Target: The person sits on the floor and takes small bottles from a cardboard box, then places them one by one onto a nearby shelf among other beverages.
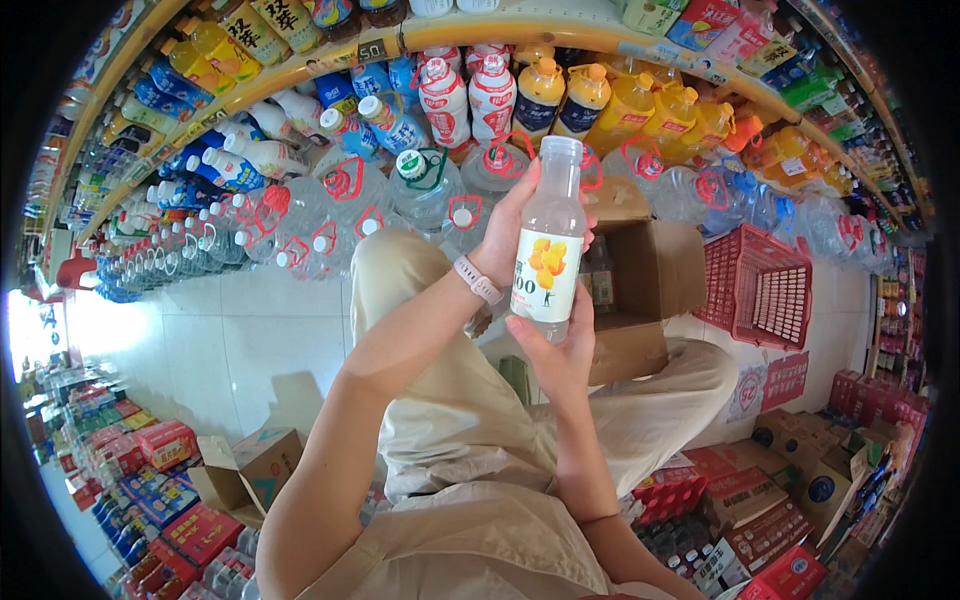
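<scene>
A clear plastic drink bottle (553, 202) with a pale label showing orange fruit is held up in front of me, slightly tilted. My left hand (512, 225), with a pale pink watch (478, 280) on its wrist, grips the bottle's upper part from behind and the left. Around the base curl the fingers of my right hand (559, 352), its thumb near the lower edge of the label. Just beyond, to the right, stands an open cardboard box (637, 262). Another labelled bottle (602, 281) is partly visible inside it.
Large clear water jugs (427, 187) with handles line the floor before loaded drink shelves (525, 30). A red plastic basket (772, 289) stands right of the box, on white floor tiles (277, 322). Behind me are an open carton (259, 469) and stacked boxes (739, 499).
</scene>
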Demonstrator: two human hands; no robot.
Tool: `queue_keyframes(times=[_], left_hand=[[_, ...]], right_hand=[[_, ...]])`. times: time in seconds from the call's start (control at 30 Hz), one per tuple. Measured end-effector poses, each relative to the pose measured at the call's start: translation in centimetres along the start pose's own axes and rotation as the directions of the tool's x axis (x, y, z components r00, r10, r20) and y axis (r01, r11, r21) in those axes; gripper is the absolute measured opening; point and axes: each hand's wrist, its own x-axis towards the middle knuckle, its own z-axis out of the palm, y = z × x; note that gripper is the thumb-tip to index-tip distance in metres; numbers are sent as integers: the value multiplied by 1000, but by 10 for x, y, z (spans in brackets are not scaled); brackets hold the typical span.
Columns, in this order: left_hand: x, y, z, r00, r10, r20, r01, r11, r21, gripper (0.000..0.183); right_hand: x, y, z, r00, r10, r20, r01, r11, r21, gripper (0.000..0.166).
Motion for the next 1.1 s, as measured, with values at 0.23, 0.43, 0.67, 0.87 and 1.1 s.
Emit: queue_keyframes(times=[0.23,0.43,0.67,0.87,1.1], left_hand=[[0,2,1,999,3,-40,-1,998,61,62],[4,1,3,989,35,-142,-18,993,114,62],[9,2,4,986,49,-159,-21,984,175,60],[14,8,4,971,196,-134,-132,916,379,59],[21,17,6,943,325,-77,-238,816,526,59]], right_hand=[[6,6,-6,998,66,-1,-66,998,2,59],[12,-7,-8,996,87,14,-87,996,24,54],[20,5,-23,986,123,110,-135,984,113,61],[54,2,-26,979,-41,202,41,999,5,70],[103,-11,-38,963,109,246,-34,956,-292,61]])
